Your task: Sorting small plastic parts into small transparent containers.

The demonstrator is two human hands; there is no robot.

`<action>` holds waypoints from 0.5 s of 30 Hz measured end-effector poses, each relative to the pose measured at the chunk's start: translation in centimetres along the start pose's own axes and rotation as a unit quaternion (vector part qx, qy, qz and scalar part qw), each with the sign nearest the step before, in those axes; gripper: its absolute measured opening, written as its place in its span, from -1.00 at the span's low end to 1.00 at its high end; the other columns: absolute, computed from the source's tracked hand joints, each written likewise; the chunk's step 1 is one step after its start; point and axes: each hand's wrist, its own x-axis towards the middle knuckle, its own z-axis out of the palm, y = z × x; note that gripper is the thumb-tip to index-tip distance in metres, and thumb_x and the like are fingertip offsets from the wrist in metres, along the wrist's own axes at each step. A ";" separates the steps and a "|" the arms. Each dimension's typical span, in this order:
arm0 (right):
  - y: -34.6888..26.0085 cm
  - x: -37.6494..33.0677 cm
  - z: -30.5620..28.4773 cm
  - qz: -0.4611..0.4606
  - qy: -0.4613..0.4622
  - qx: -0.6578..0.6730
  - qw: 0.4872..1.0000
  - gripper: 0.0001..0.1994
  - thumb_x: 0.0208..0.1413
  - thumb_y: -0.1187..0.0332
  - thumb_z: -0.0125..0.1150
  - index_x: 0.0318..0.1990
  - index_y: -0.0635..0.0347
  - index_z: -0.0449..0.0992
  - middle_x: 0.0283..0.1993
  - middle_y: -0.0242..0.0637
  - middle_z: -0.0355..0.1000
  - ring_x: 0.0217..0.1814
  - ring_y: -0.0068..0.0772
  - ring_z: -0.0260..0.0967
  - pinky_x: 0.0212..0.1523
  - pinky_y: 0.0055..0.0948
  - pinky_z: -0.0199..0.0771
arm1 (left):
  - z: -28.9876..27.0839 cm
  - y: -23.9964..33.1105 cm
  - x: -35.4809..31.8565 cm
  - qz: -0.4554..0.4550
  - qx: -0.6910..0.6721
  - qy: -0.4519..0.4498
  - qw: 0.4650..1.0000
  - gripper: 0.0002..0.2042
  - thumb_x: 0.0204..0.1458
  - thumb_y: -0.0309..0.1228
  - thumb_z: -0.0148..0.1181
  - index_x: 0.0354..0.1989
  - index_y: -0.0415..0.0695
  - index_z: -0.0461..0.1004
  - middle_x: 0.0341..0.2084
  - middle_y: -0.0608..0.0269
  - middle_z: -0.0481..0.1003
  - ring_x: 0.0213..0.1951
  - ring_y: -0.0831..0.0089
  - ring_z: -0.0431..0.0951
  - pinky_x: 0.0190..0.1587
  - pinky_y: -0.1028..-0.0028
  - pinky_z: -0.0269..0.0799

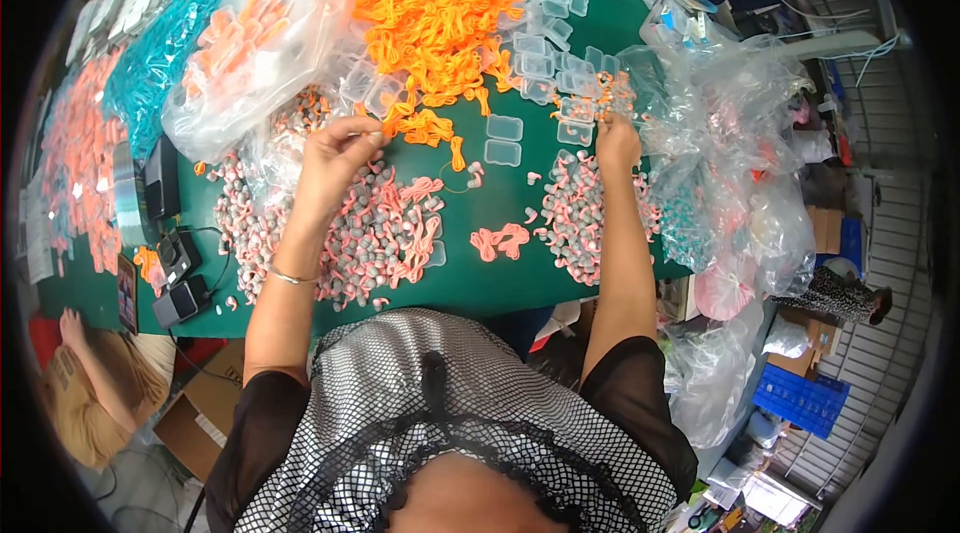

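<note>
My left hand (343, 151) is above the left heap of small grey-and-pink plug-like pieces (365, 233), thumb and fingertips pinched together. Whatever is in that pinch is too small to make out. Beside its fingertips lies a small bunch of orange cords (425, 127). My right hand (618, 145) reaches to the far side of a second heap of grey-and-pink pieces (573, 223), its fingers curled at the edge of a pile of small orange pieces (615, 91); what they hold is hidden. Two clear plastic cases (503, 141) and a thin loop with two grey-and-pink pieces (474, 173) lie between my hands.
A large heap of orange cords (425, 18) covers the far middle of the green table (490, 283). Clear cases (540, 58) are scattered beside it. Plastic bags (760, 153) crowd the right; a teal net bundle (160, 68) lies left. Another person's arm (95, 363) shows lower left.
</note>
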 end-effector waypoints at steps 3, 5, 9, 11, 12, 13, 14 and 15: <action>0.3 0.6 0.0 0.001 0.009 0.014 1.000 -0.83 0.02 0.34 0.18 -0.22 0.06 0.58 -0.23 -0.19 0.54 -0.20 -0.08 0.51 -0.22 -0.12 0.47 | 2.6 -1.8 0.2 0.024 0.018 -0.036 0.999 -0.85 0.03 -0.60 0.19 -0.22 -0.28 0.57 -0.31 0.24 0.55 -0.31 0.54 0.54 -0.19 0.59 0.45; 1.0 0.5 0.0 0.029 -0.016 0.001 0.999 -0.83 0.00 0.33 0.18 -0.23 0.01 0.58 -0.22 -0.21 0.54 -0.21 -0.09 0.51 -0.23 -0.12 0.46 | 4.6 -3.6 1.0 0.108 0.144 -0.077 0.981 -0.86 0.04 -0.60 0.20 -0.22 -0.29 0.57 -0.24 0.31 0.49 -0.25 0.54 0.51 -0.15 0.59 0.43; -2.4 -2.1 -3.6 0.009 0.028 0.045 0.999 -0.86 -0.01 0.35 0.14 -0.30 0.01 0.58 -0.29 -0.25 0.55 -0.30 -0.12 0.51 -0.31 -0.17 0.46 | 8.5 -4.9 1.7 0.061 0.149 -0.058 0.985 -0.78 -0.03 -0.67 0.20 -0.17 -0.26 0.48 -0.35 0.34 0.52 -0.35 0.59 0.51 -0.26 0.57 0.48; -3.6 -4.4 -2.6 -0.057 0.033 0.258 0.964 -0.90 -0.02 0.40 0.17 -0.34 0.05 0.58 -0.40 -0.29 0.52 -0.41 -0.18 0.48 -0.45 -0.31 0.41 | 10.1 -5.4 2.2 0.130 0.228 -0.076 0.962 -0.80 -0.05 -0.67 0.20 -0.22 -0.24 0.47 -0.45 0.29 0.51 -0.40 0.57 0.50 -0.29 0.55 0.48; -4.5 -5.7 -2.3 -0.081 0.012 0.349 0.934 -0.91 -0.03 0.42 0.19 -0.35 0.07 0.58 -0.43 -0.30 0.52 -0.44 -0.20 0.47 -0.50 -0.36 0.39 | 11.1 -5.3 2.4 0.099 0.225 -0.106 0.963 -0.75 -0.10 -0.69 0.19 -0.21 -0.22 0.46 -0.47 0.15 0.51 -0.41 0.40 0.55 -0.31 0.45 0.49; -6.5 -7.0 -3.0 -0.075 -0.032 0.349 0.934 -0.91 -0.05 0.44 0.22 -0.35 0.07 0.57 -0.43 -0.33 0.51 -0.45 -0.22 0.46 -0.47 -0.34 0.36 | 11.5 -5.7 2.7 0.096 0.227 -0.106 0.963 -0.75 -0.10 -0.69 0.19 -0.21 -0.22 0.46 -0.47 0.15 0.51 -0.41 0.40 0.55 -0.31 0.45 0.49; -8.2 -7.9 -3.8 -0.068 -0.074 0.347 0.933 -0.90 -0.08 0.45 0.25 -0.35 0.07 0.57 -0.44 -0.36 0.51 -0.45 -0.25 0.45 -0.44 -0.31 0.33 | 11.9 -6.5 3.1 0.169 0.276 -0.105 0.940 -0.75 -0.11 -0.68 0.18 -0.21 -0.22 0.45 -0.46 0.09 0.51 -0.39 0.28 0.56 -0.31 0.38 0.49; -9.0 -8.4 -3.6 -0.067 -0.075 0.348 0.932 -0.90 -0.08 0.45 0.25 -0.35 0.07 0.57 -0.44 -0.36 0.51 -0.45 -0.25 0.45 -0.44 -0.31 0.33 | 12.2 -6.9 3.5 0.243 0.322 -0.101 0.909 -0.75 -0.13 -0.68 0.18 -0.21 -0.22 0.45 -0.45 0.04 0.51 -0.38 0.16 0.57 -0.31 0.31 0.49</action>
